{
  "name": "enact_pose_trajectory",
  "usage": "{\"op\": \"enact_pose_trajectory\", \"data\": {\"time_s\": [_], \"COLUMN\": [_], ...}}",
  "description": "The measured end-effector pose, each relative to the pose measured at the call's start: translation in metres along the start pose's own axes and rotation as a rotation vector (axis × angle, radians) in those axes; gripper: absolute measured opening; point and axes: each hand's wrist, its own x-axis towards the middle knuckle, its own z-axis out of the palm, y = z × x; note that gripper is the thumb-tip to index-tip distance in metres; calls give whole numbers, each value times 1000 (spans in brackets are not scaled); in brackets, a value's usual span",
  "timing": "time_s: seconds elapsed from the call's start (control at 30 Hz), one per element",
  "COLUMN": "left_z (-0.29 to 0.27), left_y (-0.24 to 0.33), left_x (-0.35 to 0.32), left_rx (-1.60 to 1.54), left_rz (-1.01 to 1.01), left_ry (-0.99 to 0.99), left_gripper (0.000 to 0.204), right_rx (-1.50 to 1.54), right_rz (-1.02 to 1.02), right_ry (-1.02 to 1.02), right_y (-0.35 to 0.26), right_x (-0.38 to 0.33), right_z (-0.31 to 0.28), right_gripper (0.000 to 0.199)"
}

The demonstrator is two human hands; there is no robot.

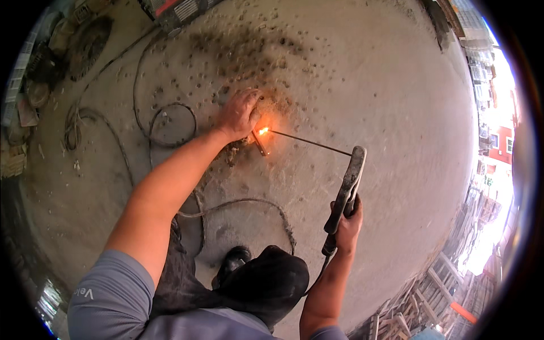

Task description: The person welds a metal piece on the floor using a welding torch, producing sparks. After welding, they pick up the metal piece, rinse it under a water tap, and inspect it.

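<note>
My right hand [349,228] is wrapped round the handle of a worn, dark welding electrode holder [350,180]. A thin welding rod [310,141] runs from its jaw leftward to a bright orange glow. Right at that glow lies a small rusty metal bar [260,144], tilted on the floor. My left hand [238,115] is closed at the bar's upper end, close beside the glow; its fingertips are partly hidden. A cable leaves the bottom of the holder and passes beside my knee.
Dark cables [173,105] loop across the concrete floor [396,141], left of and below the work. Burn marks and small pits spot the floor above it. A boxy machine [184,10] stands at the top, a tire [90,48] at upper left. Wooden pieces [422,300] are piled at lower right.
</note>
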Motion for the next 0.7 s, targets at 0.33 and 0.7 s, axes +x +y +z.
{"op": "enact_pose_trajectory", "data": {"time_s": [0.33, 0.7], "left_z": [0, -1], "left_y": [-4, 7], "left_x": [0, -2], "left_rx": [19, 28], "left_rz": [5, -55], "left_ry": [67, -112], "left_gripper": [44, 47], "right_rx": [28, -177], "right_rz": [-103, -19], "right_ry": [-93, -17], "right_y": [58, 37], "right_x": [33, 61], "right_z": [-31, -16], "right_gripper": [44, 42]}}
